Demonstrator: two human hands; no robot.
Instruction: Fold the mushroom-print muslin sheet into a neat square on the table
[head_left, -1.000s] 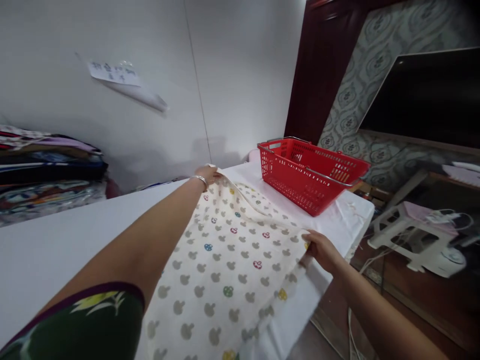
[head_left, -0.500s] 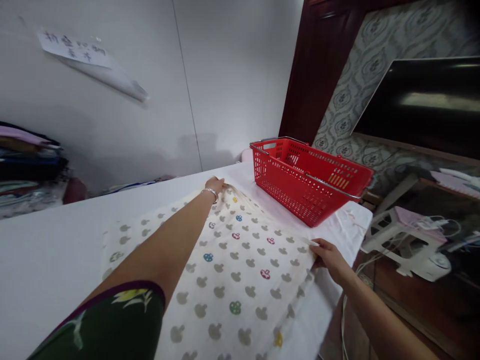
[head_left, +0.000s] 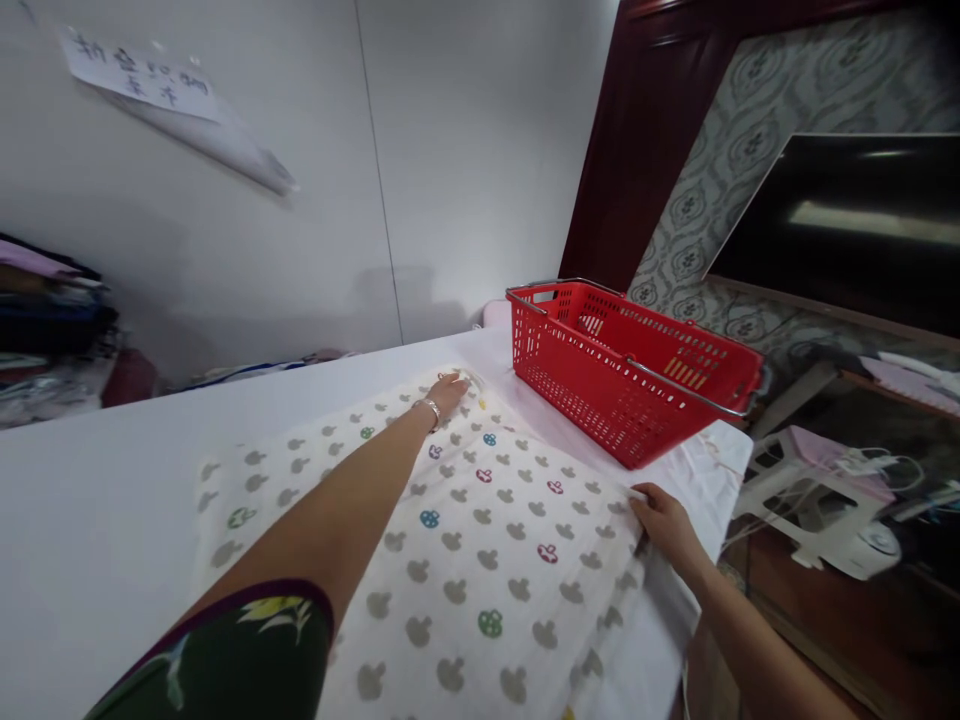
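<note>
A cream cloth (head_left: 480,540) printed with grey and coloured mushroom shapes lies spread flat on the white table (head_left: 97,520). My left hand (head_left: 450,390), with a bracelet at the wrist, reaches far across and pinches the cloth's far corner. My right hand (head_left: 664,520) grips the cloth's near right corner at the table's right edge. Both hands are closed on the fabric and hold it stretched between them.
A red plastic basket (head_left: 630,365) with metal handles stands on the table just beyond the cloth, at the right. Folded fabrics (head_left: 45,320) are stacked at the far left. A paper note (head_left: 135,80) hangs on the wall. A white stool (head_left: 817,500) stands right of the table.
The cloth has come down from a raised, draped hold and now lies flat on the table. My left hand moved farther away and lower; my right hand stayed at its corner.
</note>
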